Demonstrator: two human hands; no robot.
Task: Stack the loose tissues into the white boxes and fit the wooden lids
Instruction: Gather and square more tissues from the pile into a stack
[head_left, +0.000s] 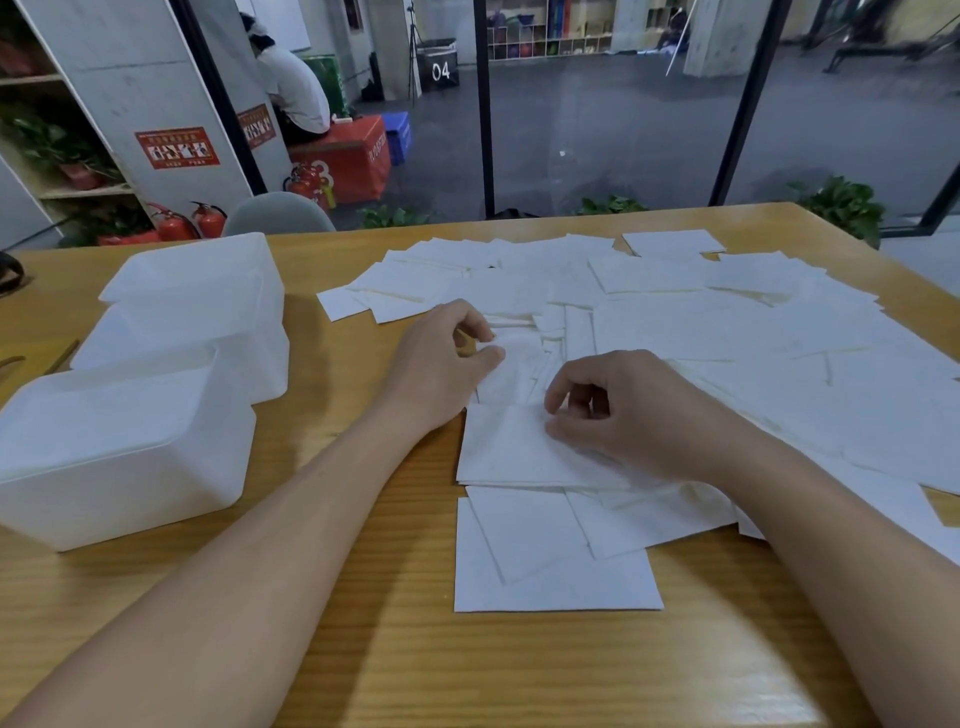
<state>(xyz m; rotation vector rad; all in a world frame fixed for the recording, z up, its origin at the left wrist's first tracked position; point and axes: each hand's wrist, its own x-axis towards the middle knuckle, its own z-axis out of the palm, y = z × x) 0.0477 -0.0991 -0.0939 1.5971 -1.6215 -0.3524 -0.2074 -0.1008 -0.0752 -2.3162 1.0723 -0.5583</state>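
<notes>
On the wooden table (363, 649) loose tissues (701, 332) lie scattered, the white boxes (130, 447) beside them apparently unfilled and lidless, while left hand (441, 358) and right hand (623, 410) each pinch a tissue.

Three boxes (156, 374) sat on the left side of the table (395, 665), one behind the other. The tissues (675, 332) lay spread over the middle and right of the table. The left hand (441, 358) and the right hand (628, 405) were on the tissues, side by side. More tissues lay in front of the hands.
</notes>
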